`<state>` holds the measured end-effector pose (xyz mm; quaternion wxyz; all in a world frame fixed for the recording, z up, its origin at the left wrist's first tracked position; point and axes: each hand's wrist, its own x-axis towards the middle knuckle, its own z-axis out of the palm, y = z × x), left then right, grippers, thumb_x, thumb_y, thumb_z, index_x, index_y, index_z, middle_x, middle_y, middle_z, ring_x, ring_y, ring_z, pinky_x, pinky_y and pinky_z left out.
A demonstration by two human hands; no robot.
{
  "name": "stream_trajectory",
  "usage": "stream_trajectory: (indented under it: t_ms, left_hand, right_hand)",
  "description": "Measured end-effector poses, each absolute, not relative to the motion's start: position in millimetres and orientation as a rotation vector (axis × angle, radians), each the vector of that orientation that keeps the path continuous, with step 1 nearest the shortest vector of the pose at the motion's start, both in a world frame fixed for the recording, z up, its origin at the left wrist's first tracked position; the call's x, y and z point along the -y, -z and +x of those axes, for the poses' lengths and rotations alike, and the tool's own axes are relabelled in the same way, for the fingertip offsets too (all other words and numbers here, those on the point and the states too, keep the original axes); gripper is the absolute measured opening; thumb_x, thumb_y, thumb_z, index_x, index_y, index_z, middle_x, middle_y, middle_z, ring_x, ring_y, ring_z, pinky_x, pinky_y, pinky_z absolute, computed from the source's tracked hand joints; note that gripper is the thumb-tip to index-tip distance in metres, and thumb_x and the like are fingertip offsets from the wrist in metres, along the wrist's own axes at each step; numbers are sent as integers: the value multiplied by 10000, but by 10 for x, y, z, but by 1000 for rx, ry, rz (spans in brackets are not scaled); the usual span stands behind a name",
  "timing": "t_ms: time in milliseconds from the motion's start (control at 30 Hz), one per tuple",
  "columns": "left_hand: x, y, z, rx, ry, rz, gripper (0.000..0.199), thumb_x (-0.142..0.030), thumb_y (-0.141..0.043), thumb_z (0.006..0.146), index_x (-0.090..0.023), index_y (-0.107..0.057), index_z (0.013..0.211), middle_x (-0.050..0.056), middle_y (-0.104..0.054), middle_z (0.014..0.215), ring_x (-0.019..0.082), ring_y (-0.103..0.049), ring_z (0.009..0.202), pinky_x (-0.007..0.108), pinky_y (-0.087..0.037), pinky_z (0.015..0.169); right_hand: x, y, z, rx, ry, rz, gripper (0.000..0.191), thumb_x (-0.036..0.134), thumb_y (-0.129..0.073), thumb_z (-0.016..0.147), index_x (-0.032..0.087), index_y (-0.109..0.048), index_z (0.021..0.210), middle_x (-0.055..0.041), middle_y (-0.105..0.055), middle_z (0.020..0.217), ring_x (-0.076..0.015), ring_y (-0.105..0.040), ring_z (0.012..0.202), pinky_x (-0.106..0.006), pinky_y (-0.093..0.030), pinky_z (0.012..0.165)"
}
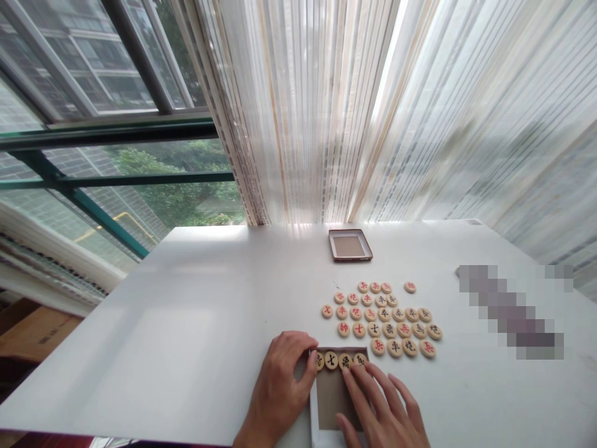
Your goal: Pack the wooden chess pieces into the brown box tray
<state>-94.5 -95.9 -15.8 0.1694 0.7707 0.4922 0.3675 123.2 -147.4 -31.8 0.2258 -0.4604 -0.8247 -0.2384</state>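
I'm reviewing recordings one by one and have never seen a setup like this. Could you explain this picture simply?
There is no machine here: these are a person's bare hands, seen from one camera worn on the head, looking forward and down.

On the white table lie loose round pieces marked in red or black. Beyond them sits a shallow tray; to the right, something is pixelated beyond recognition.

The left hand is at the left edge of an open box; whether it grips is unclear. The right hand reaches over the box, fingertips at a row of four pieces along its far end. Neither hand visibly lifts anything.
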Motion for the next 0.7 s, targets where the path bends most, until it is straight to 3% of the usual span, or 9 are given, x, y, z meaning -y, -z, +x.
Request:
stream_trajectory:
  t_ms: [300, 467, 700]
  left_hand:
    - [954, 151, -945, -1397, -1045, 2204, 148, -168, -563, 937, -238, -637, 1045, 46, -695, 1045, 226, -630, 1022, 410, -518, 931]
    - [953, 163, -953, -1393, -1031, 2202, 146, -177, -557, 945, -242, -631, 1052, 49, -690, 1052, 229, -620, 1032, 419, -513, 935]
    - [953, 165, -956, -1397, -1029, 2180, 149, -180, -562, 942, -246, -633, 1055, 45, -689, 1054, 229, -619, 1036, 420, -512, 934]
  right_hand:
    - [1454, 336, 1222, 2301, 628, -1261, 410, 449, -503, 963, 174, -697, 1197, -73, -744, 1202, -222, -710, 1008, -420, -379, 915]
    - [1441, 350, 1178, 2319, 660, -1254, 432, 412, -510, 945, 120, -682, 1212, -119, -732, 1211, -260, -695, 1028, -443, -390, 909]
    - [1326, 93, 1361, 2087, 333, -1410, 403, 354, -552, 952, 168, -606, 1305, -140, -675, 1246, -297, -623, 1131, -406, -427, 930]
